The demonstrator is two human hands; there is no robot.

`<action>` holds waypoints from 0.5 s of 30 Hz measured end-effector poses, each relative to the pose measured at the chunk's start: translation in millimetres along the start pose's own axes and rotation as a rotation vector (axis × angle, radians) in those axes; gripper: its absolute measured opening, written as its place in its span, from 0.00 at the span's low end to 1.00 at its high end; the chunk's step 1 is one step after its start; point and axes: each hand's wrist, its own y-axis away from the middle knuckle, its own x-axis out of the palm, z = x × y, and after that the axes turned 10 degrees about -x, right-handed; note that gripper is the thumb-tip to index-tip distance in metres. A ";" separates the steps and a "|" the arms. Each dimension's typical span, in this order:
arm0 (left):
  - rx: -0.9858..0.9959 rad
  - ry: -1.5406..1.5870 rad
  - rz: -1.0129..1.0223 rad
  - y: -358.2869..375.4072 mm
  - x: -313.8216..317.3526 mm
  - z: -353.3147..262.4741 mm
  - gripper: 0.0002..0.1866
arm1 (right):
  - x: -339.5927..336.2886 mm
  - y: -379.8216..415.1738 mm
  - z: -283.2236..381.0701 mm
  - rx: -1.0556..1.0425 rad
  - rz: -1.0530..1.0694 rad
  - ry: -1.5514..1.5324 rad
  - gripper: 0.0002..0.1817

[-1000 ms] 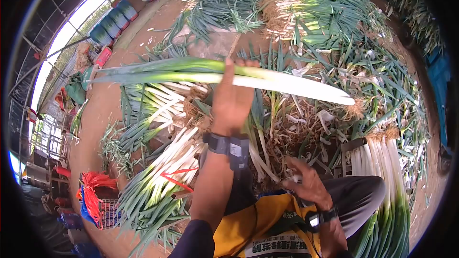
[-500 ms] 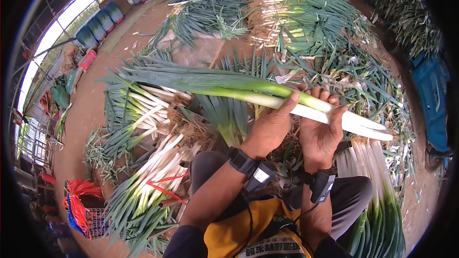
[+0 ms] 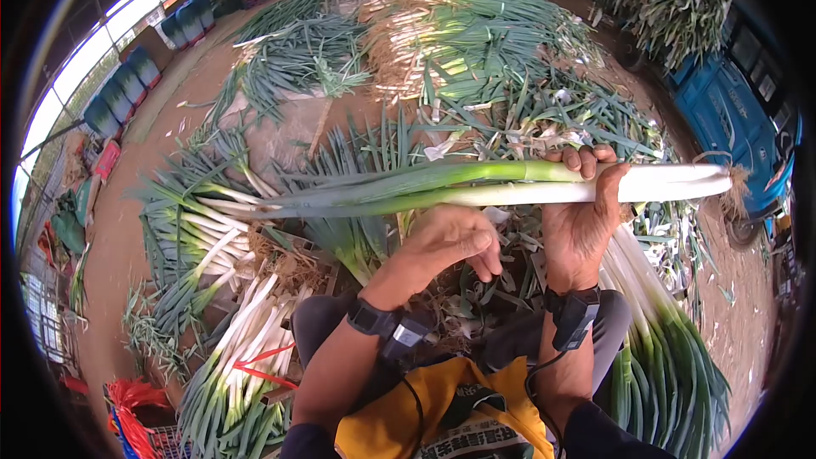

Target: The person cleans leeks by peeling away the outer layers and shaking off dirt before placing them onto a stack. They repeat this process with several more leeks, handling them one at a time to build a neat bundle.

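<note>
Since leeks [image 3: 484, 195] seem light, prob. bruisable, R hand [image 3: 578, 234] rightly grips firm-looking shanks [image 3: 671, 189] twd 3 o'clock, L hand [image 3: 446, 242] half-curled, empty.

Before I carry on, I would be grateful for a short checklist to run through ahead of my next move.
1. Long white-and-green leek stalks gripped by the right hand: ok, fingers wrap around them.
2. Left hand free to act: ok, it holds nothing visible.
3. Left hand clear of the stalks: cannot tell, contact is unclear.
4. Brown stringy roots clear of the right hand: ok, beyond it.
5. Thin red ribbon tight around the lower-left leek pile: cannot tell.
</note>
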 end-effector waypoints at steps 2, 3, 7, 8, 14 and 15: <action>0.272 -0.476 -0.395 2.2 12.1 -6.3 0.22 | -1.3 -3.6 5.5 0.003 -0.052 0.063 0.19; 0.413 -0.710 -0.591 2.1 16.4 -9.0 0.24 | -0.8 -2.6 8.0 0.034 -0.068 0.060 0.18; 0.545 -1.308 -0.810 -17.1 28.1 -12.3 0.39 | 8.9 5.9 9.3 0.141 -0.104 0.113 0.17; 0.455 -1.372 -0.816 -21.2 26.7 -2.3 0.37 | 13.9 6.4 8.2 0.162 -0.118 0.147 0.17; 0.143 -1.116 -0.681 -24.8 0.1 3.0 0.24 | 30.1 -2.6 -7.5 0.226 -0.010 0.324 0.17; 0.128 -1.072 -0.661 -24.0 -5.0 0.1 0.24 | 27.0 -8.4 -10.6 0.255 0.148 0.416 0.29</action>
